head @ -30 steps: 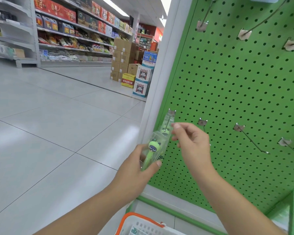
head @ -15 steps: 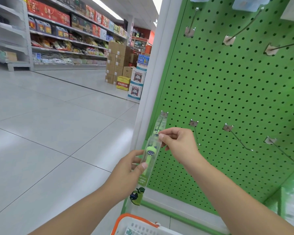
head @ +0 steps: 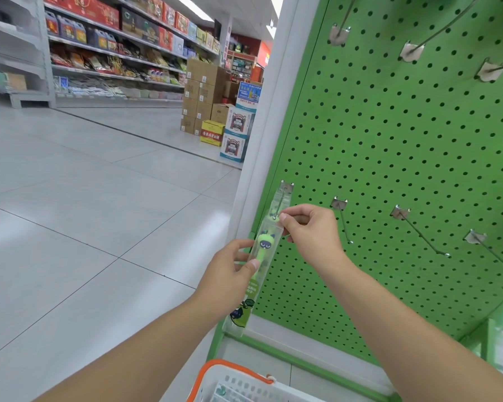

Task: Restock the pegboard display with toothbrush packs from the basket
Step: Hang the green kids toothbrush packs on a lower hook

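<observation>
A clear toothbrush pack (head: 261, 258) with a green cartoon-head brush hangs upright in front of the green pegboard (head: 404, 146), its top over the leftmost lower hook (head: 282, 203). My left hand (head: 230, 274) pinches the pack's middle between thumb and fingers. My right hand (head: 311, 230) pinches the pack's upper right edge near the hook's tip. The white basket (head: 230, 382) with an orange handle sits at the bottom edge, with packs inside.
Bare metal hooks (head: 418, 233) stick out of the pegboard to the right and along the top. A white upright post (head: 262, 134) borders the board's left side. Stacked cartons (head: 204, 100) and stocked shelves (head: 114, 53) stand across the tiled aisle.
The pack has gone from tilted to upright and its top has slid onto the leftmost lower hook. Both hands kept their pinch and followed it toward the board.
</observation>
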